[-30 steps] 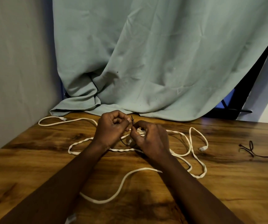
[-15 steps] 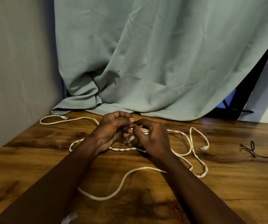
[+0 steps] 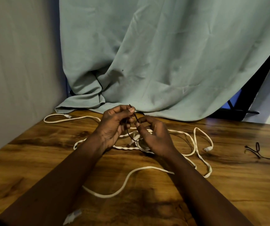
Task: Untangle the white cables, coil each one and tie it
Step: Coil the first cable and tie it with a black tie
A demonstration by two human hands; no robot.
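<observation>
white cables (image 3: pixel 147 167) sprawl twisted and loose over the wooden table (image 3: pixel 33 160), lying under and around both hands. the left hand (image 3: pixel 114 124) pinches the upper end of a dark tie (image 3: pixel 136 118) between thumb and forefinger. the right hand (image 3: pixel 153 136), fingers curled, pinches it just below. spare ties (image 3: pixel 258 149) lie well apart to the right.

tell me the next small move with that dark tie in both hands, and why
Probably draw the dark tie open and slip it off. The left hand and right hand each pinch an end, its loop hangs at a small bunch of the white cables, and those lie uncoiled and twisted together on the table, so tying seems premature.
</observation>
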